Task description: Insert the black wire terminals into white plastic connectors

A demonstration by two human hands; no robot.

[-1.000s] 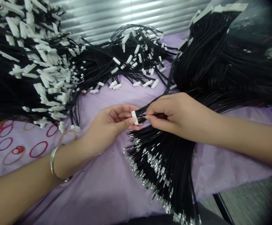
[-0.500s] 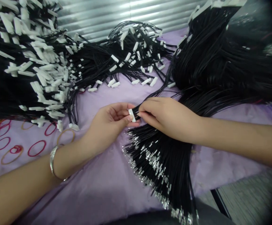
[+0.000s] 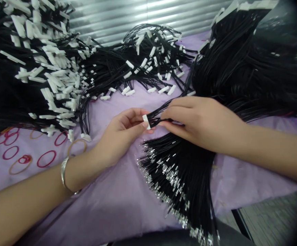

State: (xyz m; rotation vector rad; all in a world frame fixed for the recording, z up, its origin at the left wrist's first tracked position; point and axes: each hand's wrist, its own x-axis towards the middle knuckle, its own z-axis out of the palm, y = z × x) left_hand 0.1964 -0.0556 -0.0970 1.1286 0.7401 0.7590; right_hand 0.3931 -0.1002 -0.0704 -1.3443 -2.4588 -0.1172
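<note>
Between the thumb and fingers of my left hand [image 3: 125, 133] is a small white connector housing [image 3: 146, 122], with several black wires [image 3: 157, 112] running out of its right side. My right hand [image 3: 199, 119] is closed just to the right of the housing, its thumb and forefinger pinched at a black wire. The exact wire end in that pinch is hidden. Below my right hand a fan of loose black wires [image 3: 189, 171] with shiny metal terminals spreads toward the table's front edge.
A heap of black cables with white connectors [image 3: 58, 82] lies at the left, and a smaller bunch [image 3: 151, 65] at the back. More black cable bundles [image 3: 232, 61] fill the right. Red and yellow rubber bands [image 3: 46, 158] lie on the purple tablecloth [image 3: 112, 201].
My right hand has drawn back to the right, away from the white housing, opening a gap over the wires. The left hand keeps hold of the housing. The whole view has shifted slightly.
</note>
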